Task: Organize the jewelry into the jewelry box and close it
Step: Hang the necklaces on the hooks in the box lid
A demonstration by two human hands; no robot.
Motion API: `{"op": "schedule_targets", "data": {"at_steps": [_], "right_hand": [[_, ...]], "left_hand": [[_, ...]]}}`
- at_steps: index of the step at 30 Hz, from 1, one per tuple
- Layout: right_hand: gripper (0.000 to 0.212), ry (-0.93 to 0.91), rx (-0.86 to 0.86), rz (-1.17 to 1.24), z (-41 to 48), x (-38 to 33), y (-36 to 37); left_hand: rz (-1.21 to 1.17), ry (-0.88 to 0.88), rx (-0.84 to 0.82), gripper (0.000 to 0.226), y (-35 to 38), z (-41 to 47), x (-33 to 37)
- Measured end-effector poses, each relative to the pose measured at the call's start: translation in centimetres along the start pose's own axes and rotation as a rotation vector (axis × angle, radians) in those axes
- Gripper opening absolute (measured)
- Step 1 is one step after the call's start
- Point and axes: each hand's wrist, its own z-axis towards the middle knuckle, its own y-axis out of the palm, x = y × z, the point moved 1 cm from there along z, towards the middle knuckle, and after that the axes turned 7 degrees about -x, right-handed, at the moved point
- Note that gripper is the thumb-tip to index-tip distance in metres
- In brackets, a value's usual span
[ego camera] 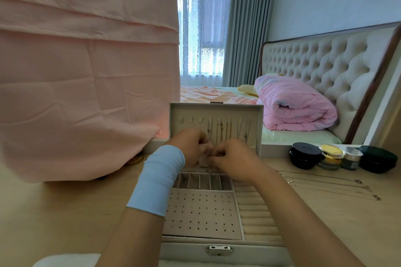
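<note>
On the counter (65,212) the jewelry box (201,212) stands open, its lid (217,112) upright with hung necklaces (225,131) inside. The left hand (188,147) and right hand (232,160) meet at the lid's foot, fingers curled together; whether either grip holds a chain I cannot tell. Loose necklaces (325,184) lie right of the box.

open jewelry box (217,115), necklaces (329,184) beside, seemingly loose
</note>
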Motion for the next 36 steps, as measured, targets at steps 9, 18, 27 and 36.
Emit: {"op": "schedule_targets", "data": {"at_steps": [9, 18, 27, 36], "right_hand": [[0.014, -0.043, 0.217, 0.338, 0.0, -1.4, -2.8], [0.008, -0.102, 0.243, 0.061, 2.5, -2.0, -4.1], [0.01, -0.013, 0.09, -0.254, 2.1, -1.3, -1.9], [0.01, -0.013, 0.061, -0.248, 1.8, -1.8, -1.5]], "left_hand": [[0.119, -0.07, 0.078, 0.028, -0.8, -0.1, -1.4], [0.244, -0.185, -0.022, 0.022, -0.1, 0.6, -1.3], [0.194, -0.157, -0.022, 0.025, -0.4, 0.5, -1.5], [0.185, -0.118, -0.004, 0.031, -0.5, 0.1, -1.3]]}}
